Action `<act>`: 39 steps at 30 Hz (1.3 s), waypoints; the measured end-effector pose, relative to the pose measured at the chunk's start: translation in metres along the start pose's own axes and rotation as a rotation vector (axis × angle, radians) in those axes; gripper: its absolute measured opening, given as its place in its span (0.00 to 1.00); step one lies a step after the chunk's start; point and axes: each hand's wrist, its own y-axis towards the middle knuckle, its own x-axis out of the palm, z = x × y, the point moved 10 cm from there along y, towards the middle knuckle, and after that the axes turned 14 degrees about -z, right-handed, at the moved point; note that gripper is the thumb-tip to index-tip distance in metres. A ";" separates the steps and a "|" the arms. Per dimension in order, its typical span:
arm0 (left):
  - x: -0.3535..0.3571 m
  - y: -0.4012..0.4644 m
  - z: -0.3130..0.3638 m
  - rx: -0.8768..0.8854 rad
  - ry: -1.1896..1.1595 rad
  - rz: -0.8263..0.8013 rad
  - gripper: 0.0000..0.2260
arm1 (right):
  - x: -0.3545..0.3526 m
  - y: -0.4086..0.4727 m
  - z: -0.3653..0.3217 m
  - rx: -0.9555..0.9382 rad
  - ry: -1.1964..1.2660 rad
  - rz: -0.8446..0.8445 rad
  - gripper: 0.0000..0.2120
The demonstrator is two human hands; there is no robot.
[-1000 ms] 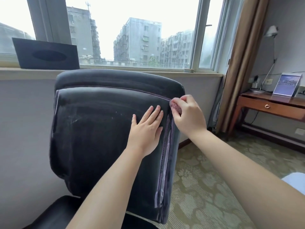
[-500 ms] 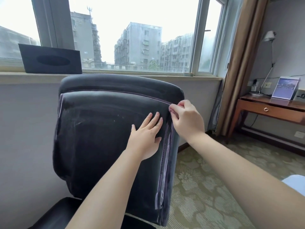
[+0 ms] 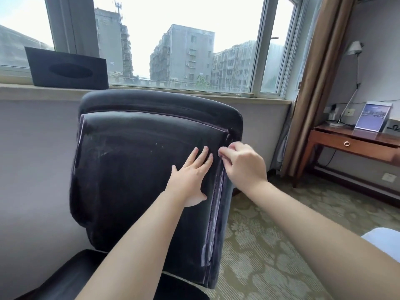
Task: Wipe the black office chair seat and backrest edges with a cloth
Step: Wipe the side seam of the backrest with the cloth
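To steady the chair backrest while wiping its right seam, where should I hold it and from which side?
Grip the rounded top roll of the backrest, coming down from above on its left half. It is thick, padded and bare there, clear of the right hand working the seam. The left hand now only presses flat on the front panel.

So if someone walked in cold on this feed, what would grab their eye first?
The black chair backrest fills the centre, with both hands on it: the left hand lies flat on the padding, the right hand has its fingers curled at the right-edge seam. Behind, a dark tissue box sits on the windowsill under bright windows.
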 end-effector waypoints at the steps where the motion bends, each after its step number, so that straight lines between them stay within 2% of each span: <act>1: 0.002 0.000 0.000 -0.002 0.004 0.001 0.47 | 0.007 -0.011 -0.002 -0.004 0.009 -0.009 0.03; 6: 0.006 -0.002 0.000 0.000 0.021 0.003 0.50 | 0.007 -0.014 -0.003 -0.020 0.017 -0.014 0.04; 10: 0.008 -0.002 0.000 0.000 0.067 -0.011 0.54 | -0.007 0.008 0.010 0.100 0.083 0.030 0.06; 16: 0.014 -0.002 0.000 -0.025 0.115 -0.006 0.59 | 0.018 -0.024 -0.001 0.018 0.056 0.008 0.05; 19: 0.014 -0.003 0.000 -0.026 0.129 0.001 0.59 | 0.013 -0.018 -0.004 -0.012 0.032 -0.025 0.04; 24: 0.015 -0.005 0.001 -0.034 0.145 -0.001 0.60 | 0.004 0.000 0.004 0.106 0.053 -0.005 0.05; 31: 0.018 -0.005 0.000 -0.040 0.151 0.002 0.60 | 0.016 -0.021 -0.008 0.020 0.007 -0.093 0.04; 35: 0.020 -0.006 0.002 -0.038 0.170 -0.012 0.61 | -0.005 0.012 0.014 0.177 0.073 -0.057 0.09; 39: 0.021 -0.007 0.000 -0.038 0.172 -0.015 0.61 | 0.014 -0.008 0.000 0.099 0.066 -0.077 0.06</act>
